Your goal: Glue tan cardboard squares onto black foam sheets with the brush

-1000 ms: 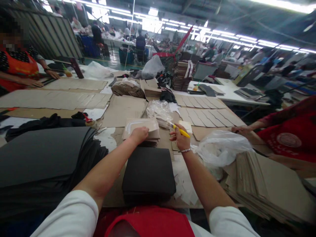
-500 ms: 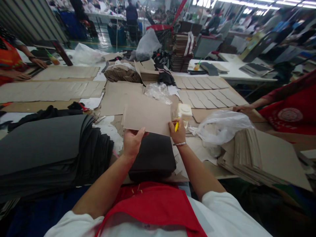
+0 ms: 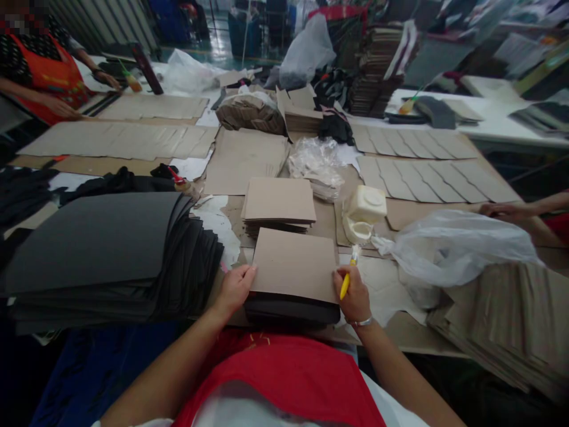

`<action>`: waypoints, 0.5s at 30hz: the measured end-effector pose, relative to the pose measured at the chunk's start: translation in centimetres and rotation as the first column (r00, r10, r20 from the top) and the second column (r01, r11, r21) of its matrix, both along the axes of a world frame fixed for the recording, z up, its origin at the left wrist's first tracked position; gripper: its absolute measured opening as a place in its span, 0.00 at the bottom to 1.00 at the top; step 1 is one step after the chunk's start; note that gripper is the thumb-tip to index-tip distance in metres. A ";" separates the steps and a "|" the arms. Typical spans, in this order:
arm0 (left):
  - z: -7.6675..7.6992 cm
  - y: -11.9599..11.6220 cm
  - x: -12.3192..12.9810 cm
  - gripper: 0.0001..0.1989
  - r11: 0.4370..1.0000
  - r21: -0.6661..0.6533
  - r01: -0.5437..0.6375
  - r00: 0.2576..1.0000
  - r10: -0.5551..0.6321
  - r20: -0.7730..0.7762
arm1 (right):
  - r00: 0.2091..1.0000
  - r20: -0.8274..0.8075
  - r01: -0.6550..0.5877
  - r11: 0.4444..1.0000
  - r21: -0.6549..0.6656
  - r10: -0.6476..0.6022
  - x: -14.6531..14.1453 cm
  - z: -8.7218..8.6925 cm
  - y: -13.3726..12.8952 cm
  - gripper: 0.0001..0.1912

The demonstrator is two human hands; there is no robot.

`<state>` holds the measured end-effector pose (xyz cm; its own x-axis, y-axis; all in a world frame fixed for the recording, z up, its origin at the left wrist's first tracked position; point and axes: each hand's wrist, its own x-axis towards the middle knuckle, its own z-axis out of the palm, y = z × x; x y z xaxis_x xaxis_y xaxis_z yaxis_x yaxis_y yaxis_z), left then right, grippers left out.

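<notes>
Between my two hands a tan cardboard sheet lies over a black stack. My left hand pinches the sheet's left edge between thumb and fingers. At its right edge my right hand is closed around a yellow brush, bristles pointing away, with the fingertips touching the cardboard. Just behind the sheet sits a neat pile of tan cardboard. A cream plastic container with an open cut side stands beyond my right hand.
Left is a large dark grey sheet stack; right are a clear plastic bag and a tan stack. Rows of overlapping tan pieces lie farther back. Other people's hands are at the far left and right.
Both hands have come nearer and lower with the cardboard, now over the black stack. The tan pile behind has come into sight. The view has shifted, moving the scene's far parts up and right.
</notes>
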<state>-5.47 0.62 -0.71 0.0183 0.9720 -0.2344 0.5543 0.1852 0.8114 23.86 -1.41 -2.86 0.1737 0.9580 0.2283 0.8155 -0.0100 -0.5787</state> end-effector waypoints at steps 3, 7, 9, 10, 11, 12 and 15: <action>0.2 -0.3 0.1 0.22 0.997 -0.069 0.016 1.000 -0.017 -0.010 | 0.996 0.081 -0.034 0.999 0.024 0.032 0.3 0.2 -0.3 0.10; -0.1 -0.1 -0.2 0.23 0.985 -0.168 0.042 0.999 -0.043 0.001 | 0.988 0.134 -0.081 0.995 0.050 0.074 0.5 0.2 -0.4 0.10; -0.3 0.0 -0.3 0.23 0.982 -0.177 0.068 0.997 -0.075 -0.031 | 0.985 0.150 -0.100 0.993 0.058 0.090 0.6 0.2 -0.4 0.09; -0.3 0.0 -0.4 0.24 0.981 -0.178 0.082 0.995 -0.092 -0.046 | 0.983 0.154 -0.109 0.992 0.060 0.099 0.6 0.1 -0.4 0.09; -0.3 0.0 -0.4 0.24 0.979 -0.180 0.096 0.992 -0.109 -0.062 | 0.982 0.156 -0.117 0.991 0.062 0.106 0.7 0.1 -0.4 0.09; -0.3 0.0 -0.5 0.24 0.978 -0.182 0.105 0.990 -0.121 -0.078 | 0.981 0.155 -0.124 0.990 0.062 0.113 0.7 0.0 -0.4 0.08; -0.1 0.1 -0.4 0.23 0.975 -0.189 0.120 0.984 -0.142 -0.111 | 0.983 0.143 -0.123 0.992 0.037 0.117 0.6 0.0 -0.4 0.07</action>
<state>-5.91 0.74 -0.86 0.1031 0.9043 -0.4143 0.6767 0.2415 0.6955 24.47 -1.78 -2.87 0.0218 0.9581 0.2857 0.8821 0.1161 -0.4565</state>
